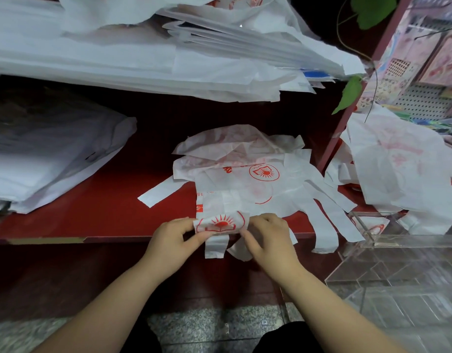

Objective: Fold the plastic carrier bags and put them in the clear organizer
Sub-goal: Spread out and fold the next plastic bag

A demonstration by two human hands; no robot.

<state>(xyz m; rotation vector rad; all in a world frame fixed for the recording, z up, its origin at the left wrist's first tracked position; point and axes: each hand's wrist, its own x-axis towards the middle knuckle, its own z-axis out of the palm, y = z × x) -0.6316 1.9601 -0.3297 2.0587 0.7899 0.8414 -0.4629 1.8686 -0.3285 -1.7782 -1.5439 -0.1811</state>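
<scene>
A white carrier bag with a red sun-and-book logo (221, 222) lies folded into a narrow strip at the front edge of the red shelf (105, 200). My left hand (172, 239) pinches its left end. On the other end, my right hand (267, 238) pinches the strip, and the bag's handles hang over the edge between my hands. Behind it lies a loose pile of the same bags (248, 164). The clear organizer (398, 271) stands to the right, below shelf level, with a folded bag in its far compartment (375, 226).
A stack of large white bags (143, 54) fills the upper shelf. More folded white plastic (41, 159) sits at the left. Crumpled bags (395, 159) lie at the right past a red post (347, 110). Green leaves hang near the post. Grey stone floor is below.
</scene>
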